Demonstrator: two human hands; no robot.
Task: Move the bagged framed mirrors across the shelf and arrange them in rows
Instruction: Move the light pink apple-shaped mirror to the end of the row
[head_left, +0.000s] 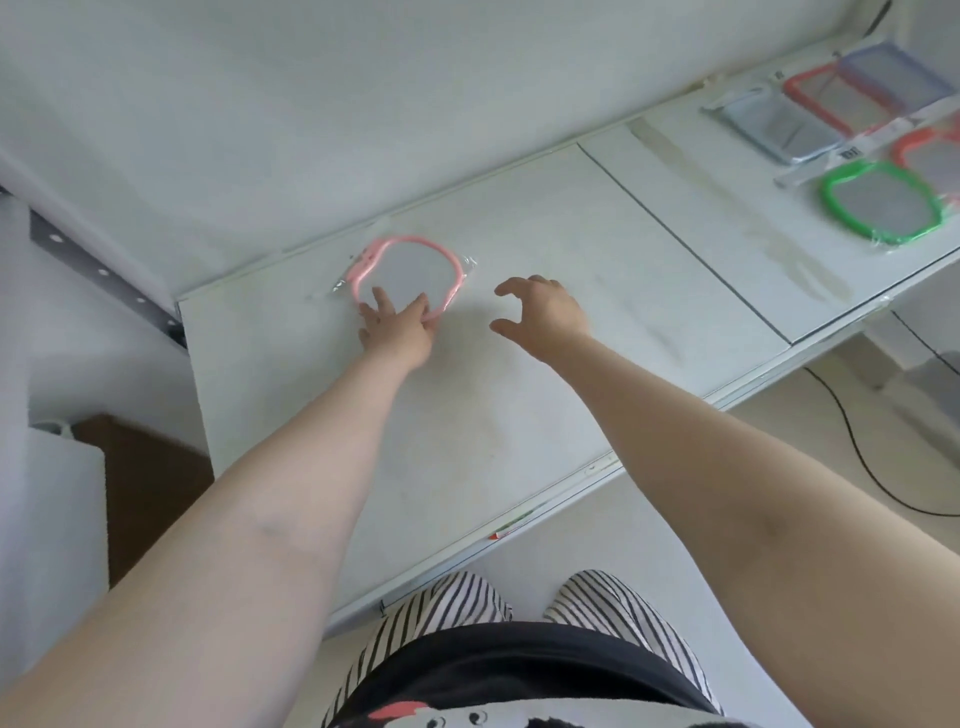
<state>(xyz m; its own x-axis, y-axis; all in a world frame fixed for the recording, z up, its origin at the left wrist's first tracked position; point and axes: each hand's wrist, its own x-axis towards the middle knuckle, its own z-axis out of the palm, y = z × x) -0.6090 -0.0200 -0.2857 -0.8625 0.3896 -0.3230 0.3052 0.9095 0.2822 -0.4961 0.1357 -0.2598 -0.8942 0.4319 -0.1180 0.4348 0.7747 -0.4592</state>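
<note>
A pink-framed mirror in a clear bag lies flat near the back left of the white shelf. My left hand rests on its near edge, fingers spread over the frame and glass. My right hand hovers just right of the mirror, fingers curled apart, holding nothing. At the far right lie other bagged mirrors: a green-framed one, a red-framed one, a grey-blue one, a lilac-framed one and another red-framed one cut off by the frame edge.
The shelf runs from lower left to upper right against a white wall, with a seam between two panels. A black cable lies on the floor below at the right. A metal upright stands at the left.
</note>
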